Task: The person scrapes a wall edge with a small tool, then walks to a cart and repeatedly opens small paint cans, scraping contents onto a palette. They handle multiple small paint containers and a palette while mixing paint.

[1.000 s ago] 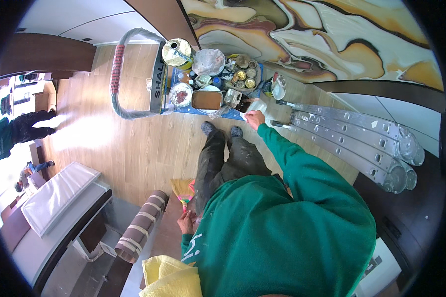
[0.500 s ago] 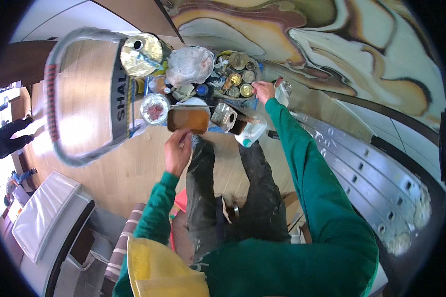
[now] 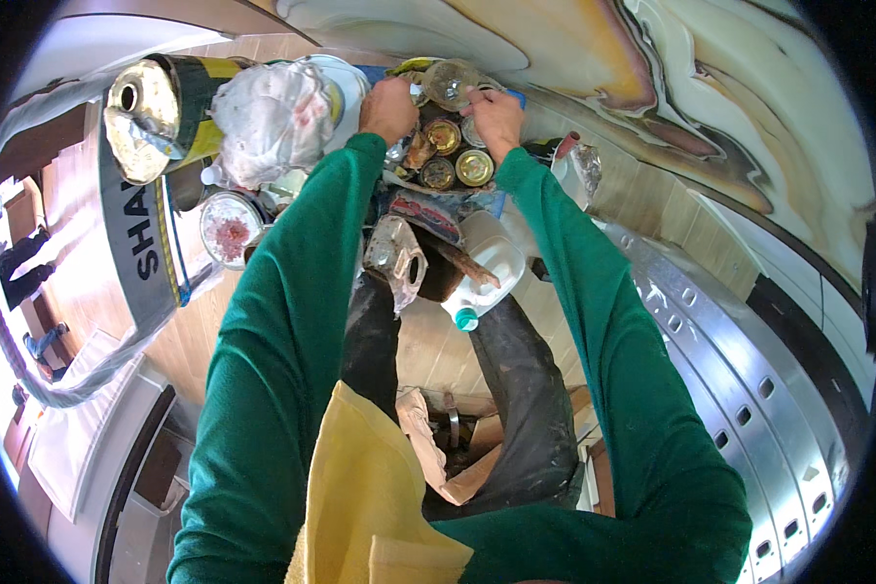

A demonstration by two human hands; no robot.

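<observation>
Both my arms stretch forward over a crowded tray of small jars and tins. My left hand [image 3: 389, 112] is closed at the far left of the jars, beside a small white cap [image 3: 416, 90]. What its fingers hold is hidden. My right hand [image 3: 496, 117] has curled fingers against the edge of a wide round jar [image 3: 448, 84] with a dull, cloudy top. Between my hands stand several small round jars with golden tops, among them a yellow-topped jar [image 3: 474, 167]. A brown-stained object [image 3: 419, 151] lies against them.
Left stand a large dented metal can [image 3: 144, 122], a white plastic bundle [image 3: 271, 125] and a red-stained tub [image 3: 231, 230]. Nearer me are an open metal can [image 3: 395, 255] and a white jug with a green cap [image 3: 501, 268]. A perforated metal platform [image 3: 740, 389] runs along the right.
My left hand has left the brown-filled rectangular container and reached forward to the jars. My right hand has moved to the wide jar. My view has shifted closer to the tray.
</observation>
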